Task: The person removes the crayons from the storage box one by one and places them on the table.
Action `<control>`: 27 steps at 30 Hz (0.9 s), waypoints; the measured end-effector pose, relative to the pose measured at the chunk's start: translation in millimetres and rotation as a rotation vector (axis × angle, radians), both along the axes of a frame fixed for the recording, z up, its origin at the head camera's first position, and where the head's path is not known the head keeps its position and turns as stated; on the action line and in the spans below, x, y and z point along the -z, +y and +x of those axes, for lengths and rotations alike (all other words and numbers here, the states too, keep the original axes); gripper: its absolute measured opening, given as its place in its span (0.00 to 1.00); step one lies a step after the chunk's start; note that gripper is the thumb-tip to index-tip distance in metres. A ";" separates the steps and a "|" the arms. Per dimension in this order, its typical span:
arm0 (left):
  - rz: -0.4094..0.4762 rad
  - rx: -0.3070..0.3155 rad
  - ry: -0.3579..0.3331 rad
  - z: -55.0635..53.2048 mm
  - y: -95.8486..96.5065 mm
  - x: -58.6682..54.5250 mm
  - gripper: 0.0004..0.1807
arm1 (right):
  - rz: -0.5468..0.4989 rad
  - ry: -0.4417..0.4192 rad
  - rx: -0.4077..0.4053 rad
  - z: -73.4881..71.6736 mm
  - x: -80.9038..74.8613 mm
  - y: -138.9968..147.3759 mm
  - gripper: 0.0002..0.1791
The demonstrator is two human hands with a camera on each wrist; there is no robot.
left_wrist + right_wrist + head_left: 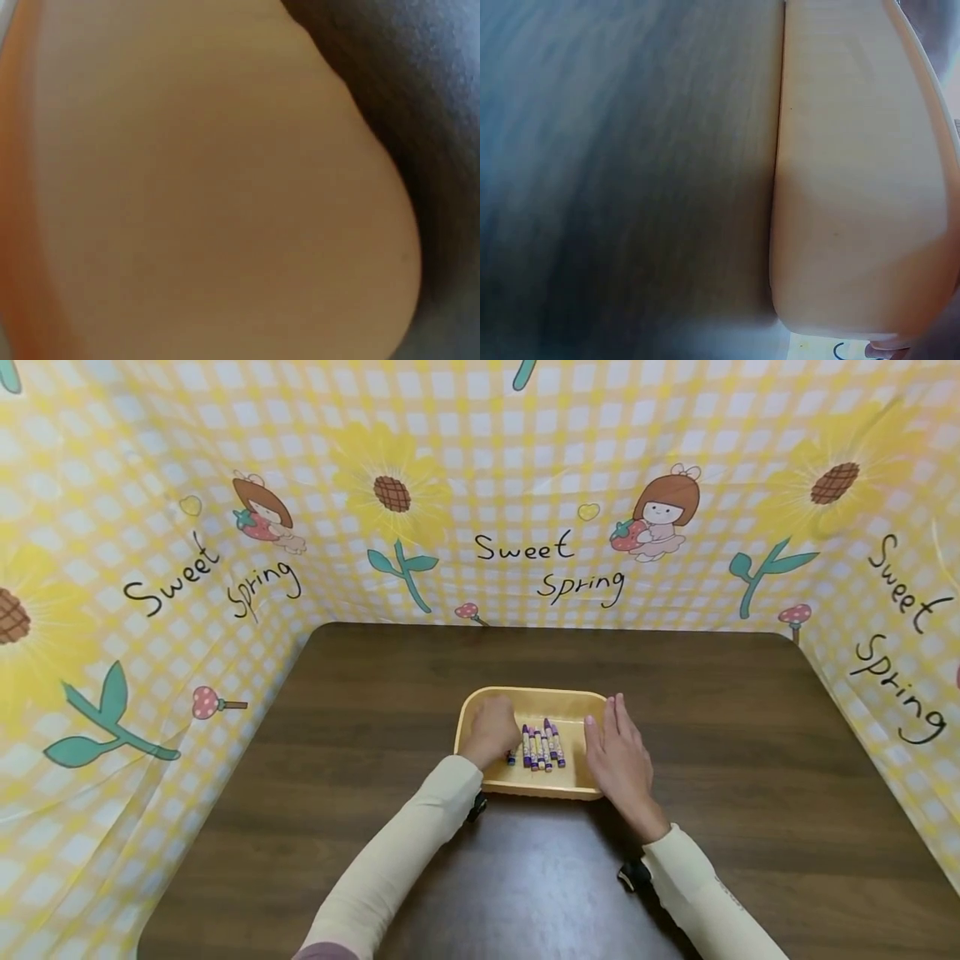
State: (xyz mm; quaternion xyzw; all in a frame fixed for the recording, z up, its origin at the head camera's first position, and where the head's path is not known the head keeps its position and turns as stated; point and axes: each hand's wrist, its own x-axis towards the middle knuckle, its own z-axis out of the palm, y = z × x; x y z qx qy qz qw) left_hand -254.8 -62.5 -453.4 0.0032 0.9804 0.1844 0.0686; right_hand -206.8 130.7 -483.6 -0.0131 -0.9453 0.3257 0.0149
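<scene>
A shallow yellow tray (581,789) holds a row of purple-ended crayons (542,747) lying side by side with pale wrappers. My left hand (493,727) is inside the tray's left part, its fingers curled downward. At its edge a dark-ended crayon (512,758) shows only its lower end; the rest is hidden beneath the hand, which seems to pinch it. With fingers straight, my right hand (621,760) rests along the tray's right rim. The left wrist view is filled by the blurred heel of the left hand (225,187); the right wrist view shows the right palm (859,187).
The tray stands on a dark brown wooden table (360,710). A yellow checked cloth (510,460) with sunflowers and lettering hangs behind the table and along both sides. Small black devices (634,875) are strapped at both wrists, over pale sleeves.
</scene>
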 end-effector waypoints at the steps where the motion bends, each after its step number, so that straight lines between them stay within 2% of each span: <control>1: -0.005 -0.006 -0.003 -0.9 0.6 -0.3 0.17 | -0.002 0.002 0.003 -0.4 -0.2 -0.1 0.40; 3: 0.002 -0.013 -0.001 -4.8 0.2 3.3 0.17 | -0.006 0.006 0.008 -0.9 -0.3 -0.5 0.40; 6: 0.076 -0.028 -0.035 -6.8 -3.2 4.9 0.18 | -0.015 0.007 0.012 -1.0 0.8 -0.8 0.41; 8: 0.153 -0.044 -0.064 -6.3 -7.4 7.0 0.18 | -0.021 0.002 0.014 -0.3 2.3 -1.1 0.41; 11: 0.328 -0.098 -0.136 -3.5 -15.1 9.0 0.17 | -0.026 -0.015 0.012 1.2 5.1 -1.5 0.41; 12: 0.385 -0.121 -0.143 -1.9 -18.0 9.5 0.16 | -0.026 -0.019 0.012 1.6 5.8 -1.8 0.41; 14: 0.440 -0.154 -0.114 0.5 -24.6 9.4 0.12 | -0.027 -0.024 0.010 1.9 7.0 -2.1 0.41; 16: 0.543 -0.184 -0.113 3.3 -31.7 4.2 0.08 | -0.022 -0.021 0.010 1.7 7.2 -2.2 0.41; 18: 0.674 -0.183 -0.125 6.8 -39.5 -4.8 0.08 | -0.020 -0.016 0.011 0.8 6.6 -1.4 0.41; 22: 1.005 -0.181 -0.248 15.0 -60.8 -27.2 0.12 | -0.013 -0.011 0.011 -0.6 3.6 0.6 0.41; 24: 1.067 -0.187 -0.262 20.5 -76.8 -35.6 0.13 | -0.008 -0.019 0.005 -0.3 2.4 1.0 0.42; 27: 1.087 -0.215 -0.234 27.5 -104.5 -42.5 0.13 | 0.002 -0.024 -0.001 -0.1 0.0 2.7 0.42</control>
